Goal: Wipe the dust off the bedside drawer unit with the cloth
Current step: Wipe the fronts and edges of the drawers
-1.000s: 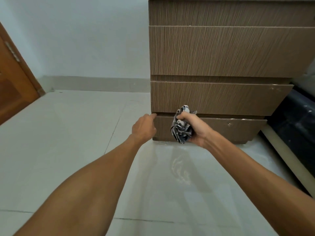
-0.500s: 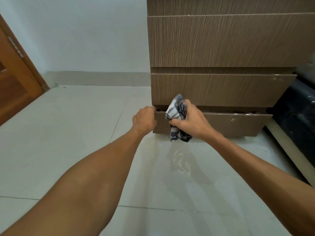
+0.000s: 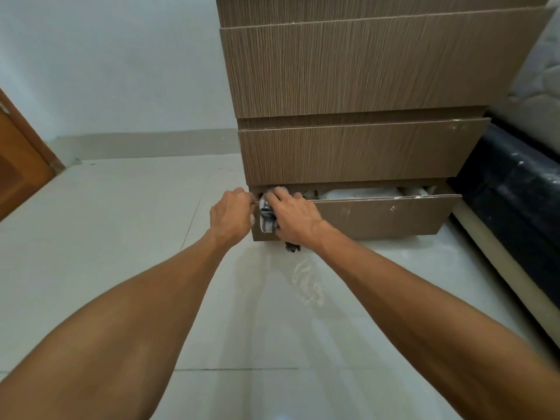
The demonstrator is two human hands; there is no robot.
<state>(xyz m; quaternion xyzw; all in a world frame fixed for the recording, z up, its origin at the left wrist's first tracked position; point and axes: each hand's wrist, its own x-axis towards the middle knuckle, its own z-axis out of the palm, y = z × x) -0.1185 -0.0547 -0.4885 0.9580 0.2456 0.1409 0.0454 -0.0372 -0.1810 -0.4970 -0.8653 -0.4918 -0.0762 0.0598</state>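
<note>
The brown wood-grain drawer unit (image 3: 363, 71) stands on the floor ahead of me. Its bottom drawer (image 3: 388, 218) is pulled partly out, and white items show inside it. My right hand (image 3: 295, 219) presses a crumpled grey-and-white checked cloth (image 3: 267, 218) against the top left edge of that drawer's front. My left hand (image 3: 231, 215) grips the drawer's left corner, right beside the cloth. A dark end of the cloth hangs below my right wrist.
A dark bed base (image 3: 521, 201) with a mattress (image 3: 542, 95) above it stands tight against the unit's right side. An orange-brown wooden door (image 3: 21, 165) is at the far left. Glossy pale floor tiles (image 3: 121, 225) stretch left and toward me.
The bottom drawer has slid out and its contents now show. My right hand moved the cloth up onto the drawer front's top left edge. The camera has come closer.
</note>
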